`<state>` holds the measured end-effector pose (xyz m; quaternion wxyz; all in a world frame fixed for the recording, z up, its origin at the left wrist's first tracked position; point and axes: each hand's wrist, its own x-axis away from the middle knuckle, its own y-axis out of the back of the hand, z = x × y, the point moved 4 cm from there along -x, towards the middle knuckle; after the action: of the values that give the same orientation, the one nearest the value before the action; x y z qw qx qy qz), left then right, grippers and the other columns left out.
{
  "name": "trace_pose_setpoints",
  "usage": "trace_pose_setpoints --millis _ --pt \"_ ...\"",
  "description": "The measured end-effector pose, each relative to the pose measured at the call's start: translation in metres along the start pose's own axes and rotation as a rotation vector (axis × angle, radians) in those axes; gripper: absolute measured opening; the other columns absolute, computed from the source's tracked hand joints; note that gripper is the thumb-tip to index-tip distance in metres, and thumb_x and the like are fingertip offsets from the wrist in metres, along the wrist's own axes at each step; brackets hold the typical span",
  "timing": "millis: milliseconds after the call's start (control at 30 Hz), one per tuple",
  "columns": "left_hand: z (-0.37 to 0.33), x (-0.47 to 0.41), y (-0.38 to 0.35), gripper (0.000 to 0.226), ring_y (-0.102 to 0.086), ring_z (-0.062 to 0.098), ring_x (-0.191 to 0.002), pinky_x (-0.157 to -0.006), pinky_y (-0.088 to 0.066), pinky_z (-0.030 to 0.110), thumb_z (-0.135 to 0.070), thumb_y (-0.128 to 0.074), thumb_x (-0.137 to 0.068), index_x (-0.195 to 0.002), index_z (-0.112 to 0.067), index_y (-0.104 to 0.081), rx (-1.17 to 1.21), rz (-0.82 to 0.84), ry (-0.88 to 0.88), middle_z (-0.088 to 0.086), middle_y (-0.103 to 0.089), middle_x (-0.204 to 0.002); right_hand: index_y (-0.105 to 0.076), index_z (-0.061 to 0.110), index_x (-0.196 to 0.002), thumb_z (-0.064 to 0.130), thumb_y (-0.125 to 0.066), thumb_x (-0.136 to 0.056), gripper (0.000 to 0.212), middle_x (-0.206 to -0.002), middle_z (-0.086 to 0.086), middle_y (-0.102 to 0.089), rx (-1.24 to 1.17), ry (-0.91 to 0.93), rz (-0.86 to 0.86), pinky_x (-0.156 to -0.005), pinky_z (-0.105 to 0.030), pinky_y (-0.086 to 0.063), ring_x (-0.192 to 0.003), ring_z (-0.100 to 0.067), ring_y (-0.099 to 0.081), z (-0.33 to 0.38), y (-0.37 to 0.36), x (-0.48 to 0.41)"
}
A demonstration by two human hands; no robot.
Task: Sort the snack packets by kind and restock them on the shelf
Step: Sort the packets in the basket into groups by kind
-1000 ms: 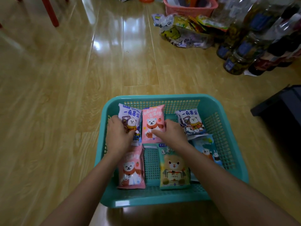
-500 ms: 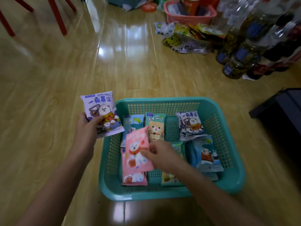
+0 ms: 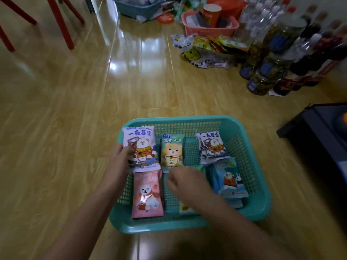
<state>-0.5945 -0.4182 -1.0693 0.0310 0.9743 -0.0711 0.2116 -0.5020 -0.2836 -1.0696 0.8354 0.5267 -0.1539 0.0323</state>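
Left hand (image 3: 122,160) pinches the purple packet (image 3: 139,147) over the teal basket (image 3: 178,120), apparently grouping by kind; right hand (image 3: 187,182) hovers loosely spread, holding nothing.

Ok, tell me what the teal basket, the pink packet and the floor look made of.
The teal basket: moulded plastic, judging by its uniform colour and grid-holed walls. The pink packet: probably glossy plastic film; glare streaks its front. The floor: wood-grain planks, laminate or varnished wood, glossy with bright reflections.
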Motion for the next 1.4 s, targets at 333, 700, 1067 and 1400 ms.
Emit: trace_pose_setpoints --millis 333,700,1067,1400 --pt "0.021 -0.013 -0.123 0.013 -0.051 0.002 -0.044 -0.042 -0.038 0.014 -0.009 -0.061 -0.088 -0.078 -0.01 -0.053 -0.085 0.337 0.052 0.006 -0.049 -0.067 -0.062 0.027 -0.1 0.037 -0.051 -0.091 0.018 -0.103 0.0 -0.067 0.061 -0.346 -0.206 -0.073 -0.032 -0.047 -0.093 -0.023 -0.061 -0.139 0.094 0.015" --pt "0.032 -0.029 -0.174 0.04 -0.047 0.019 -0.061 -0.053 -0.036 0.029 -0.041 -0.065 -0.083 -0.064 -0.015 -0.042 -0.857 0.203 -0.268 0.0 -0.048 -0.063 -0.063 0.028 -0.101 0.038 -0.051 -0.091 0.019 -0.105 0.003 -0.067 0.031 -0.392 -0.203 -0.074 -0.031 -0.046 -0.095 -0.02 -0.061 -0.155 0.097 0.021" --pt "0.056 -0.045 -0.016 0.032 -0.053 0.04 -0.096 -0.085 -0.04 0.046 -0.013 -0.069 -0.079 -0.096 0.006 -0.05 -0.888 -0.185 -0.235 0.026 -0.053 -0.098 -0.064 0.013 -0.101 0.026 -0.051 -0.092 0.021 -0.098 -0.006 -0.067 -0.246 -0.153 -0.24 -0.078 -0.038 -0.052 -0.088 -0.022 -0.061 -0.065 0.044 -0.042" --pt "0.049 -0.054 -0.021 0.034 -0.05 0.034 -0.101 -0.071 -0.029 0.034 -0.014 -0.072 -0.076 -0.088 -0.007 -0.041 -0.972 -0.078 -0.173 0.022 -0.054 -0.105 -0.022 0.006 -0.142 0.051 -0.064 -0.08 0.087 -0.139 -0.013 -0.045 -0.011 -0.441 0.054 -0.088 -0.041 -0.045 -0.12 -0.032 -0.051 -0.038 -0.007 -0.09"
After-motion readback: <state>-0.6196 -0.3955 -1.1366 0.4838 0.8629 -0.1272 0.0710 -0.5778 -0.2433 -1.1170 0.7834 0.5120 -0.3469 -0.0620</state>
